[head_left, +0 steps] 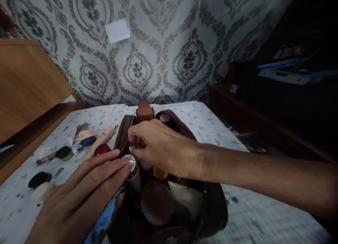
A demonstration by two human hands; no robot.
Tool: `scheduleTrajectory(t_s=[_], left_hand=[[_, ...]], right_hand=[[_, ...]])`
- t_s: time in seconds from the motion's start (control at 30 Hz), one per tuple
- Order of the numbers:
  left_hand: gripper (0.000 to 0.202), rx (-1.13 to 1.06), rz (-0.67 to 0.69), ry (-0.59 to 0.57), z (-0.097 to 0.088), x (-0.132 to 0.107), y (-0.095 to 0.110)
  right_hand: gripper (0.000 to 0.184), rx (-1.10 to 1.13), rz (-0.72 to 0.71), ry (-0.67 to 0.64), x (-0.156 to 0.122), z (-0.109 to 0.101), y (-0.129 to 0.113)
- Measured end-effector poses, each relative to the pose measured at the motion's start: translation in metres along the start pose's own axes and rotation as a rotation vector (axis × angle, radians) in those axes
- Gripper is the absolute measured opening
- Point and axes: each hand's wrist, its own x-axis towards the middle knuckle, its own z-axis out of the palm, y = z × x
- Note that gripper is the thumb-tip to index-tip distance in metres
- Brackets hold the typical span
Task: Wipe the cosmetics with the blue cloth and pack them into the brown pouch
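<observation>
A brown leather toiletry bag (215, 208) lies open on the bed, packed with bottles and a round dark lid (156, 202). My left hand (79, 198) rests at its near left, fingertips on the clear cap of a small bottle (129, 163) and palm over a blue terry cloth (102, 216). My right hand (155, 147) reaches in from the right above the bag's mouth, fingers curled near a small white item (131, 149). Whether those fingers grip it is hidden. Below that hand stands a yellow-capped bottle (160, 173).
Tubes, a wooden-handled brush, a red lid and round compacts (39, 179) lie on the speckled white bedsheet (179, 112) left of the bag. A wooden headboard (26, 89) stands at left, patterned wallpaper behind, and a dark shelf (237, 99) at right.
</observation>
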Motion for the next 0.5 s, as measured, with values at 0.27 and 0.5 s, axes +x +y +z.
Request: scheduleTrajectory(t_s=[0.27,0.5], left_hand=[[0.047,0.049,0.061,-0.049,-0.007,0.012,0.003],[0.045,0.054,0.066,-0.077,-0.009,0.014,0.003]], right_hand=[[0.017,0.04,0.015,-0.126,-0.006,-0.009,-0.002],[0.037,-0.04,0.03,-0.155,-0.009,-0.014,-0.007]])
